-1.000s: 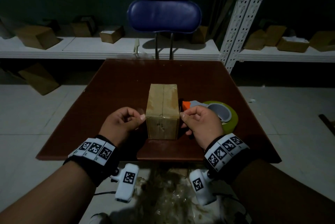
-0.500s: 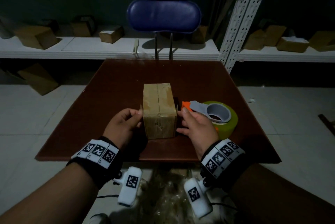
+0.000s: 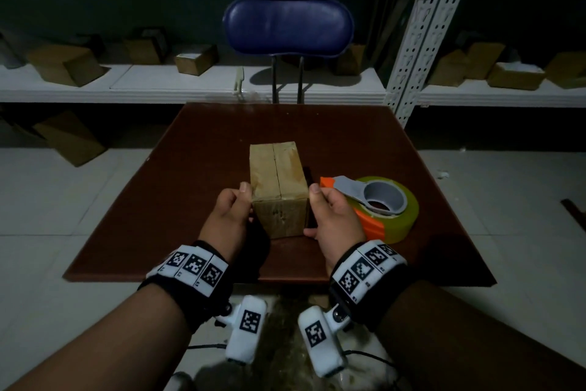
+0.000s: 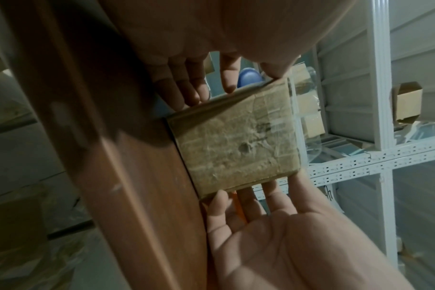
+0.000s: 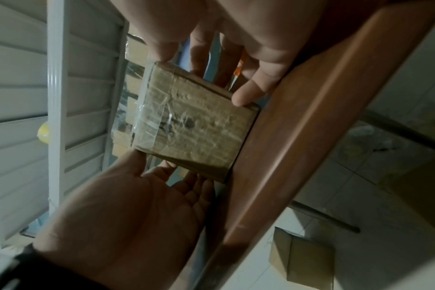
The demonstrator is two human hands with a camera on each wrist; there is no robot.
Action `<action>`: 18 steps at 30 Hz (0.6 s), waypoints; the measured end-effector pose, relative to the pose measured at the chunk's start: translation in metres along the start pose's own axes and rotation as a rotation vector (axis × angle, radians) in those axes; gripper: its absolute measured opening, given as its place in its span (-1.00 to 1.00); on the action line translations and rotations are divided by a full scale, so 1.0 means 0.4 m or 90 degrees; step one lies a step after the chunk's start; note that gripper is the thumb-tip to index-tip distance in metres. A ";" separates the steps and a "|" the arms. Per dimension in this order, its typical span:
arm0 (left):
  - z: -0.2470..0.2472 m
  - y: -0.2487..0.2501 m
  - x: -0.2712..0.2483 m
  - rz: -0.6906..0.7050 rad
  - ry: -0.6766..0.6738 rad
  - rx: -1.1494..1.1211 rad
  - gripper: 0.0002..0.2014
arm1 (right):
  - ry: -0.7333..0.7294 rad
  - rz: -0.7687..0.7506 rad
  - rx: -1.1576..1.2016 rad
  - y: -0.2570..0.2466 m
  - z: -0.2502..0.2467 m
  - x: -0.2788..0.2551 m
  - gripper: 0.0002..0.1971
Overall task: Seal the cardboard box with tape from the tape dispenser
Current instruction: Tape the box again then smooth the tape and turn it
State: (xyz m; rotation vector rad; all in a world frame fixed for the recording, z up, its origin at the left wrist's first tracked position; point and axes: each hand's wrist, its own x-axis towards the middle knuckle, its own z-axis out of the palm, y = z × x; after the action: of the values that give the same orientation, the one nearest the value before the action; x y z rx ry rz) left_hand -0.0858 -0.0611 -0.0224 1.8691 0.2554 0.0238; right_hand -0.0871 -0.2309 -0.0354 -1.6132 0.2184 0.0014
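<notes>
Both hands press flat on the cardboard box [image 3: 279, 187] sides — left hand [image 3: 229, 216], right hand [image 3: 334, 219], fingers straight. It stands on the table [image 3: 364, 143], tape dispenser [image 3: 379, 207] just beside; uneven pressure could slide it against the dispenser.

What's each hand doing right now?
Left hand: open, straight fingers against the small brown cardboard box.
Right hand: open, straight fingers against the box's other side.

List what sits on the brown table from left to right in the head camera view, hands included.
left hand → cardboard box → right hand → tape dispenser
</notes>
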 end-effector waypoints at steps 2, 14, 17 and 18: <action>-0.007 -0.001 0.002 -0.023 -0.020 0.017 -0.63 | -0.002 0.006 -0.003 0.002 0.000 0.005 -0.77; -0.035 -0.025 0.016 -0.008 0.078 -0.115 -0.80 | 0.039 -0.066 -0.062 -0.008 -0.032 0.013 -0.91; -0.043 -0.004 0.001 0.012 0.075 -0.197 -0.82 | 0.035 -0.144 -0.057 -0.022 -0.037 -0.006 -0.91; -0.048 0.003 -0.006 0.003 0.052 -0.258 -0.83 | 0.018 -0.152 -0.056 -0.025 -0.038 -0.012 -0.85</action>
State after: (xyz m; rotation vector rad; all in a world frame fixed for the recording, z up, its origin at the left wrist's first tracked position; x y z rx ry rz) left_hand -0.0908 -0.0439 -0.0151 1.4668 0.2799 0.1457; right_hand -0.0923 -0.2448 -0.0239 -1.7198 0.0463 -0.1973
